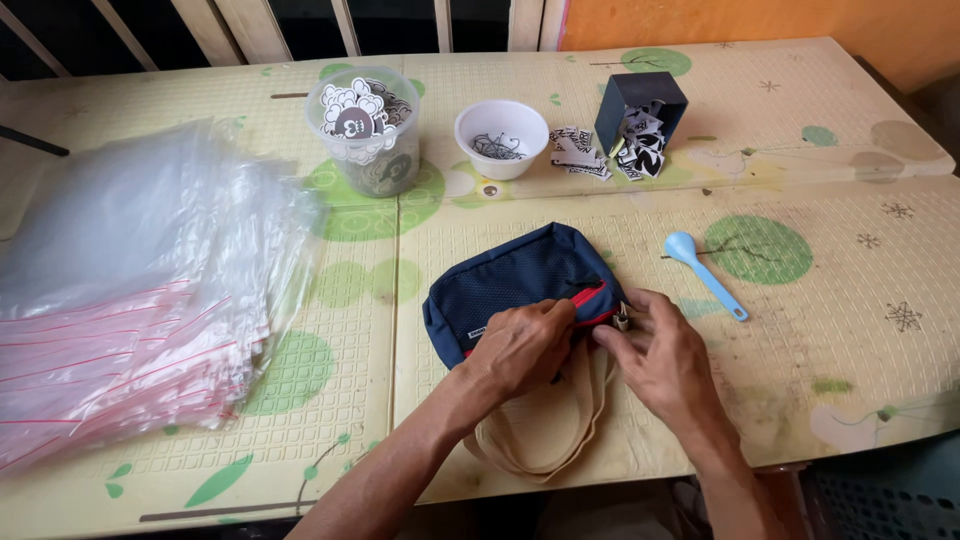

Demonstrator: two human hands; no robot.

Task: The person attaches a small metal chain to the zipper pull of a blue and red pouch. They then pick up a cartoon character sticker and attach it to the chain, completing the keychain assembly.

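we see a navy pouch point(510, 285) of matt woven cloth with a mesh face, a red zip and a small metal pull point(622, 321), lying on beige cloth straps point(545, 440). beside it we see glossy clear plastic bags point(130, 280), a smooth pale blue plastic spoon point(705, 272) and a textured, worn mat point(850, 330).

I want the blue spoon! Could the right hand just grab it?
Probably yes. The blue spoon lies alone on the mat just beyond the right hand, nothing between them, though that hand is busy at the pouch zipper.

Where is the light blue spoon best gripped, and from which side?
Grip the blue spoon on its straight handle, coming from above. It lies flat on the mat, apart from the navy pouch, handle end nearest the right hand.
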